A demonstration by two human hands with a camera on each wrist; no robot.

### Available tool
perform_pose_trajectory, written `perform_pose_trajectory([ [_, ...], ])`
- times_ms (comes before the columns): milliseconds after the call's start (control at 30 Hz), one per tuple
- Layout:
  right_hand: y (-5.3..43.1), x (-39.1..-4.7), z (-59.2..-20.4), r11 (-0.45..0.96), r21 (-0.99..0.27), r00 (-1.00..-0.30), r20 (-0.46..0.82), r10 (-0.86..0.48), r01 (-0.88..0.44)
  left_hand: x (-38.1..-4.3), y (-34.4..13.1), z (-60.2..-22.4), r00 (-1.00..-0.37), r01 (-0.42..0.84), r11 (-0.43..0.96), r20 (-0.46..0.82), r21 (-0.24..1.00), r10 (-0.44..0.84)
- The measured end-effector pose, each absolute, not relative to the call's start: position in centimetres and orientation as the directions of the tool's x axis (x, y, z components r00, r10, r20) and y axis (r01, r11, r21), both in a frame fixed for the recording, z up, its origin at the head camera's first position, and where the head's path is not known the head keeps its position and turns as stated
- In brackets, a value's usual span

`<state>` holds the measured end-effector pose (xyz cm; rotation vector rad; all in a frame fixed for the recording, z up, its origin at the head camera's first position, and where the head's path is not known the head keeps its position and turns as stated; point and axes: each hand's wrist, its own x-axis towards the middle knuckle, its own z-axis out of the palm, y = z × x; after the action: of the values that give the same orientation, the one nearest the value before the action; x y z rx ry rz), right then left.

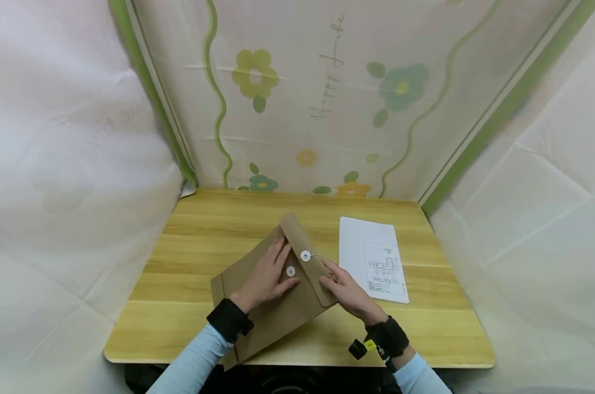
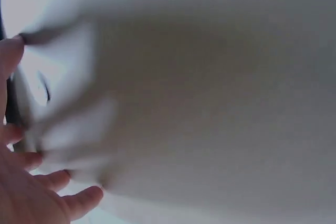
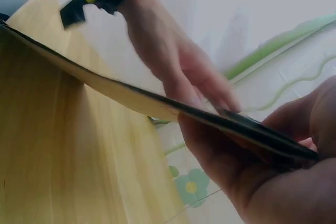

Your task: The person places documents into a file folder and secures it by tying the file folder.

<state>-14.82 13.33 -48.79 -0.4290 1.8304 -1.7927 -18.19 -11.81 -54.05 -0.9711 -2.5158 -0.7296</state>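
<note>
A brown kraft paper envelope (image 1: 302, 303) is held at a slant over the front of the table. Its flap (image 1: 299, 232) lies folded over at the upper right, with a white string button (image 1: 305, 255) and a bit of string. A second white button (image 1: 290, 271) sits on the body below the flap's edge. My left hand (image 1: 265, 276) rests on the envelope's face with fingers spread, fingertips right by the flap edge. At the flap side, my right hand (image 1: 348, 289) pinches the envelope's edge, thumb on top; in the right wrist view the envelope (image 3: 126, 95) appears edge-on between thumb and fingers.
White sheets (image 1: 354, 249) with a printed line drawing lie on the wooden table (image 1: 179, 273) to the right of the envelope. Pale fabric walls (image 1: 287, 126) with flower prints enclose the table at the back and both sides.
</note>
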Motion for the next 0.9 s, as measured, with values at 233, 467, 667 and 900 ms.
perform_pose_trajectory([
  [233,13.8,-15.3,-49.2,-0.087,-0.962,-0.777,-0.153,-0.611,0.258,-20.0,-12.1,-53.6,-0.770,0.636,0.647,0.395,0.420,0.501],
  [467,14.1,-15.4,-50.0,-0.238,-0.877,-0.772,-0.205,-0.602,0.418,-20.5,-10.8,-52.7,-0.669,0.712,0.587,0.626,0.386,0.401],
  [667,13.9,-15.5,-49.9,-0.276,-0.859,-0.772,-0.194,-0.605,0.432,-21.1,-9.2,-52.1,-0.544,0.807,0.497,0.730,0.320,0.414],
  [900,14.1,-15.6,-49.5,-0.276,-0.851,-0.757,-0.195,-0.624,0.447,-21.4,-8.6,-52.0,-0.519,0.834,0.424,0.764,0.353,0.384],
])
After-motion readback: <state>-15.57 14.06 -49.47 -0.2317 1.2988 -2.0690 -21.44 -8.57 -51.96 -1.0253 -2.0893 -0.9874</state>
